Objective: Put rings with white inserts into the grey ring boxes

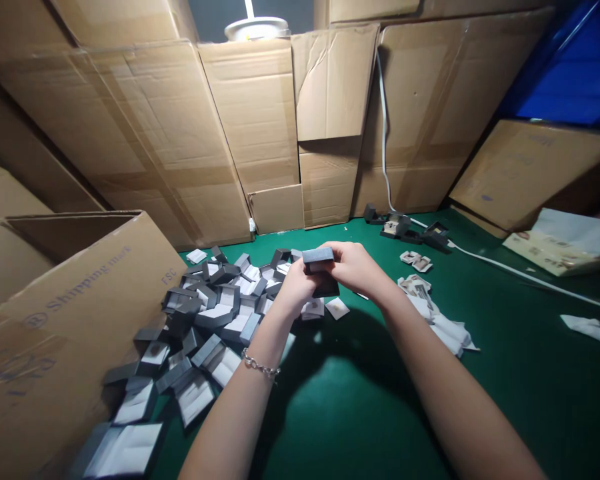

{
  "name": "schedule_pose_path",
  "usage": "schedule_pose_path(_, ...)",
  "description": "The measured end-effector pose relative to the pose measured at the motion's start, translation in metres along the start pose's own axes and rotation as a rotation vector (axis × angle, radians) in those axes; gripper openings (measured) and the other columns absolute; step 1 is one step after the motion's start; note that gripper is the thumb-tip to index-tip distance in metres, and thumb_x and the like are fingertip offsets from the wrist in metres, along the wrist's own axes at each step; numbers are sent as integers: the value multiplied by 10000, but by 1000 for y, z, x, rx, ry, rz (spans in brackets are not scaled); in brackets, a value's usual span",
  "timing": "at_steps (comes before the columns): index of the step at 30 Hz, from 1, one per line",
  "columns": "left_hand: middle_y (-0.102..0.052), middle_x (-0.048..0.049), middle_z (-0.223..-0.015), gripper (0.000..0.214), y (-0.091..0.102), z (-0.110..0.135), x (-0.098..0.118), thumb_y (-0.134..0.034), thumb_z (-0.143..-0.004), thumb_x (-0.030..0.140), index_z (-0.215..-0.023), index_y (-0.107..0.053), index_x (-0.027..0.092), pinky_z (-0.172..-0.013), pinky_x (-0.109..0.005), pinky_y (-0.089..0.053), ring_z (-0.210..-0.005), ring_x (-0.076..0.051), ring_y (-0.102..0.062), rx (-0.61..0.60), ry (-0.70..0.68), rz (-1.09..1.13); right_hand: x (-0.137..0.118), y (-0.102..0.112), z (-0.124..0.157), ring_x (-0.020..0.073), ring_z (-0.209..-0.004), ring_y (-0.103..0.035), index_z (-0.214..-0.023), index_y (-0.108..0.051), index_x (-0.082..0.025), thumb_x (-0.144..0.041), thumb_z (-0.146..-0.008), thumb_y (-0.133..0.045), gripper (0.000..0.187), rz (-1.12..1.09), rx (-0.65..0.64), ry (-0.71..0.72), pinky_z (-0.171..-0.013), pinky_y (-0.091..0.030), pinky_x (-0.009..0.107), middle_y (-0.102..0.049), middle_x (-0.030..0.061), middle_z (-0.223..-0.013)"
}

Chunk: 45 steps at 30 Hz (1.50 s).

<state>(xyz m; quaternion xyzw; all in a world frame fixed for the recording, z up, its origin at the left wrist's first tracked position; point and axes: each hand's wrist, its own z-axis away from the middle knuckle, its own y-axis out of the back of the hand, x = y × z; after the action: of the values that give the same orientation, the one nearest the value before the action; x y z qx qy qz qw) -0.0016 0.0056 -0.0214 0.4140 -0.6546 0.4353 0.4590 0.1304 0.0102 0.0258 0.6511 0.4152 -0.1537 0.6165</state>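
Note:
Both my hands meet above the green table [340,400] around one small grey hinged box [320,267]. My left hand [295,287] grips it from below and the left, fingers curled. From the right, my right hand [355,267] closes its fingers on the box's lid and side. The box looks partly open, its dark lower half showing under the lid. A bracelet sits on my left wrist. Just left of my hands lies a heap of several open grey boxes with white linings [205,327].
A large open cardboard carton [80,300] stands at the left. Flattened cardboard sheets [240,133] wall off the back. Small cards and crumpled white papers [430,307] lie to the right, with a white cable [505,267], a few dark boxes [400,227] and a blue object [570,73] beyond.

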Motion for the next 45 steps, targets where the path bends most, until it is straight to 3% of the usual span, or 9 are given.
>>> schedule_pose_path(5,-510,-55,-727,312,-2,0,6,-568,-576,345,-718,-516,72,-540,-154,-397,-671,-177,-480,145,-132,-122,-2,-4,3,2,-881,-518,-992,-666,-231,-182,-713,-451,355,19,68,92,-718,-324,44,-568,-51,-971)
schedule_pose_path(9,-521,-66,-740,372,-1,-1,3,-655,-529,295,-796,-537,65,-569,-187,-446,-682,-205,-510,27,70,43,2,-1,2,20,-842,-523,-1088,-642,-190,-327,-762,-502,381,-15,-23,17,-694,-364,60,-565,-1,-986)
schedule_pose_path(13,-548,-83,-844,478,1,0,2,-715,-525,243,-933,-546,62,-586,-175,-458,-748,-211,-539,39,172,221,14,15,1,32,-867,-547,-1389,-390,-257,-489,-777,-524,669,-127,-109,-39,-711,-444,106,-456,29,-1223)
schedule_pose_path(17,-552,-78,-874,502,10,1,10,-713,-523,164,-977,-522,66,-588,-174,-490,-805,-225,-553,92,191,273,38,33,1,133,-1101,-493,-1359,-437,-237,-496,-833,-460,586,269,36,-267,-1003,-418,289,-409,44,-1276)
schedule_pose_path(22,-524,-99,-1046,582,19,3,22,-677,-638,58,-1155,-415,101,-639,-209,-535,-889,-227,-559,62,278,318,74,42,0,256,-1036,-502,-1104,-607,-113,-446,-692,-624,531,651,-300,-779,-881,-435,383,-496,135,-1110)
schedule_pose_path(27,-501,-125,-1079,621,19,6,24,-752,-664,158,-1161,-383,108,-685,-229,-540,-942,-251,-543,-110,266,359,86,32,-4,225,-1016,-518,-1156,-583,-104,-463,-553,-720,714,664,-442,-778,-902,-442,335,-498,162,-1050)
schedule_pose_path(32,-418,-120,-1217,789,22,7,20,-843,-676,138,-1246,-297,158,-895,-267,-479,-1139,-259,-420,-229,57,274,81,11,-8,263,-1006,-520,-1182,-578,-119,-423,-381,-787,882,675,-492,-804,-875,-439,396,-502,154,-1031)
schedule_pose_path(40,-444,-101,-1159,826,23,12,18,-806,-739,165,-1343,-243,179,-761,-206,-488,-994,-231,-500,-224,-38,-133,74,2,-9,182,-879,-549,-1117,-613,-61,-252,-603,-636,549,660,-475,-704,-821,-444,284,-522,180,-982)
schedule_pose_path(45,-478,-47,-1047,691,21,9,9,-748,-742,106,-1286,-328,186,-657,-162,-444,-825,-172,-520,-175,-153,-321,50,22,-3,6,-722,-495,-1002,-655,-166,-243,-759,-438,335,515,-434,-474,-601,-326,70,-565,40,-942)
